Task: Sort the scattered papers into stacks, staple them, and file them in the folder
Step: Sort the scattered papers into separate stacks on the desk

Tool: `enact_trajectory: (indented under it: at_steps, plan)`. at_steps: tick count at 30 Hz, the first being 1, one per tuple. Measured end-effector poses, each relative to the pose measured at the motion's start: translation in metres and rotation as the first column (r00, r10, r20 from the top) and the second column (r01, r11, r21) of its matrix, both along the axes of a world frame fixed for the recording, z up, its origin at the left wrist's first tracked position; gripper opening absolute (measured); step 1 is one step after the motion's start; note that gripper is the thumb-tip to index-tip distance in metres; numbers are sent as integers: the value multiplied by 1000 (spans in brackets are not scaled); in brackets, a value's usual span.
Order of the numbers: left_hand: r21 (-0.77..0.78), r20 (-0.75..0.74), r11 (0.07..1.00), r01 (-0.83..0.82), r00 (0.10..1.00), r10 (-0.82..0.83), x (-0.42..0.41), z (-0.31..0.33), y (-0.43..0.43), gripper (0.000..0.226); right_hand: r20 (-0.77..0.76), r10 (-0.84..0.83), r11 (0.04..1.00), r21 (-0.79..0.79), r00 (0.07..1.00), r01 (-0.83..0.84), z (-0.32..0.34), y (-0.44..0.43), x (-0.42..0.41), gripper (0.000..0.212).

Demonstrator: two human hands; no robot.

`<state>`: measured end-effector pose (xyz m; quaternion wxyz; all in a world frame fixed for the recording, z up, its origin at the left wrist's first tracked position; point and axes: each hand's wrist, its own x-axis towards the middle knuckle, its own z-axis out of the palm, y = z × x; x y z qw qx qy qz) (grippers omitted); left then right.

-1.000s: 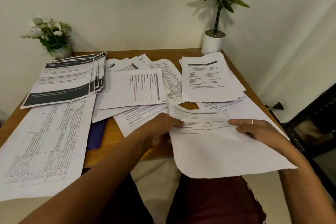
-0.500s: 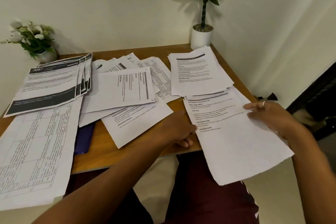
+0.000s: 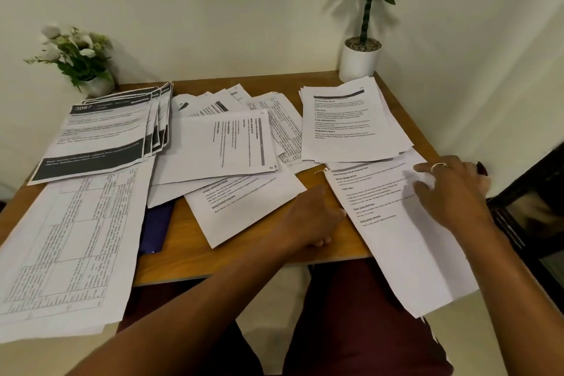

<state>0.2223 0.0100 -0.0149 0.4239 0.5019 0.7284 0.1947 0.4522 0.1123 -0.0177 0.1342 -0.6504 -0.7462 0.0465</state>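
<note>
Printed papers cover a wooden table (image 3: 244,259). A white text sheet (image 3: 406,238) lies at the front right and hangs over the table's front edge. My right hand (image 3: 448,186), wearing a ring, rests flat on its upper right part with fingers spread. My left hand (image 3: 314,217) lies loosely curled at that sheet's left edge, on the corner of another text sheet (image 3: 241,207). A neat stack (image 3: 348,122) sits behind on the right. A dark-banded stack (image 3: 100,137) sits at the back left, table-printed sheets (image 3: 64,250) at the front left. A purple folder (image 3: 155,229) peeks out beneath papers.
A white pot with a tall green plant (image 3: 360,58) stands at the back right corner. A small pot of white flowers (image 3: 82,61) stands at the back left. Loose overlapping sheets (image 3: 225,143) fill the middle. A dark piece of furniture (image 3: 531,210) stands to the right.
The front right sheet went from being held up above my lap to lying flat on the table. My right hand slid up along it; my left hand let go and settled beside it.
</note>
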Motion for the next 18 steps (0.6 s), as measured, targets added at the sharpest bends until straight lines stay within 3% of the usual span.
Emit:
enact_trajectory:
  at_steps: [4, 7, 11, 15, 18]
  plan:
    - [270, -68, 959, -85, 992, 107, -39, 1, -6, 35, -22, 214, 972, 105, 977, -210, 19, -22, -53, 25]
    - [446, -199, 891, -84, 961, 190, -88, 0, -9, 28, -128, 354, 935, 48, 926, -351, 30, -39, -100, 25]
    - [351, -554, 933, 80, 821, 138, -149, -10, -4, 49, -451, 381, 870, -121, 807, -478, 20, -57, -157, 24]
    - [307, -516, 951, 40, 847, 131, -172, -16, 4, 54, -580, 275, 854, -219, 767, -472, -1, -66, -193, 21]
    - [300, -520, 952, 61, 847, 110, -175, -16, 8, 34, -646, 189, 852, -266, 740, -450, -5, -70, -206, 21]
